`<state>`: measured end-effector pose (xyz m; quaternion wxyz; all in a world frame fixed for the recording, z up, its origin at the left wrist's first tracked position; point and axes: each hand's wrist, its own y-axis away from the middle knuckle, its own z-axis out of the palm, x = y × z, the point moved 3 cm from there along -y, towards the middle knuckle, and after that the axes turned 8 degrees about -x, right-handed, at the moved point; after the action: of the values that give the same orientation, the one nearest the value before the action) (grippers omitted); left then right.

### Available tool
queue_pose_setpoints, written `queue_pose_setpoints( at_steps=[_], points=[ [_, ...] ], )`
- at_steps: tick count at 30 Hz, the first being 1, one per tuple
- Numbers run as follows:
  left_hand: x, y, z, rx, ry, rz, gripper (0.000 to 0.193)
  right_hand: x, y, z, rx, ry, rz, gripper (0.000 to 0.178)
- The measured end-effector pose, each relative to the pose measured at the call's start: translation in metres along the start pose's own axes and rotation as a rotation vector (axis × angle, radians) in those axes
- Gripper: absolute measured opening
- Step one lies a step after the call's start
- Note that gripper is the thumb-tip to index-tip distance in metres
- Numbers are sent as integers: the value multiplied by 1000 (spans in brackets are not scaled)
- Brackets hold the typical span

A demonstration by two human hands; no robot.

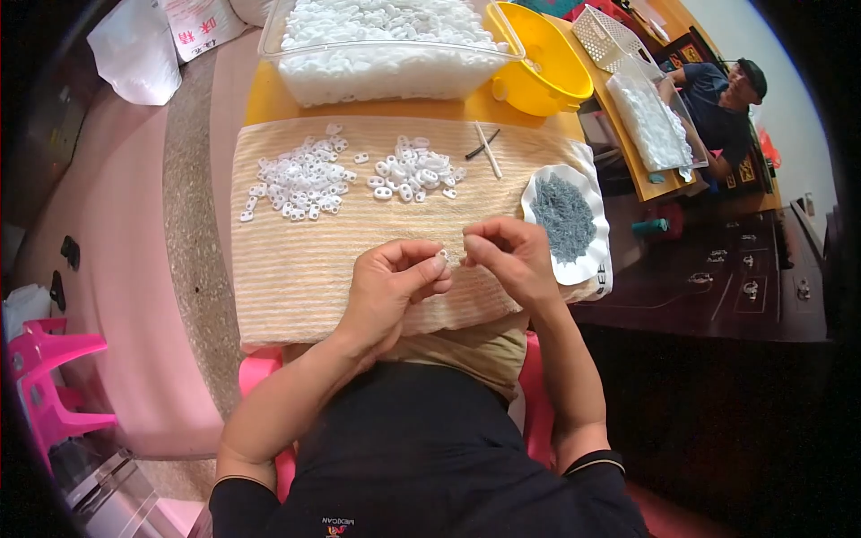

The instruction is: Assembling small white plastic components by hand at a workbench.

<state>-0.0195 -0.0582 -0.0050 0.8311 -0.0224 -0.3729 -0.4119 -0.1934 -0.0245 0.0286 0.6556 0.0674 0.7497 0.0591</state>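
Over the striped cloth [296, 296], my left hand [387, 282] pinches a small white plastic piece [443, 255] between thumb and fingertips. My right hand [520, 264] is closed in a pinch just to its right, slightly apart. Whatever it holds is too small to make out. Beyond my hands lie two piles: a wider pile of white plastic pieces [300, 179] with holes on the left, and a smaller pile of rounded two-hole pieces [414, 169] in the middle. Right of my right hand, a white wavy-edged dish [531, 199] holds a heap of tiny grey parts [563, 218].
A clear bin [395, 56] full of white pieces and a yellow basin [560, 85] stand at the back. Two thin sticks [489, 148], one white and one black, lie crossed. A person [717, 103] sits at another table, right. Pink stool [58, 386] at left.
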Motion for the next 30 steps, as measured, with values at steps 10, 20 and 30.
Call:
queue_pose_setpoints(
  at_steps=[10, 20, 30],
  points=[
    [5, -1, -3, 27, 42, 49, 16, -6, -71, 8, 158, 815, -424, 20],
    [9, -2, -2, 23, 51, 51, 15, 2, -73, 9, 224, 890, -499, 13],
    [7, 0, -2, 26, 54, 54, 15, 9, -44, 2, 113, 133, -153, 15]
  ],
)
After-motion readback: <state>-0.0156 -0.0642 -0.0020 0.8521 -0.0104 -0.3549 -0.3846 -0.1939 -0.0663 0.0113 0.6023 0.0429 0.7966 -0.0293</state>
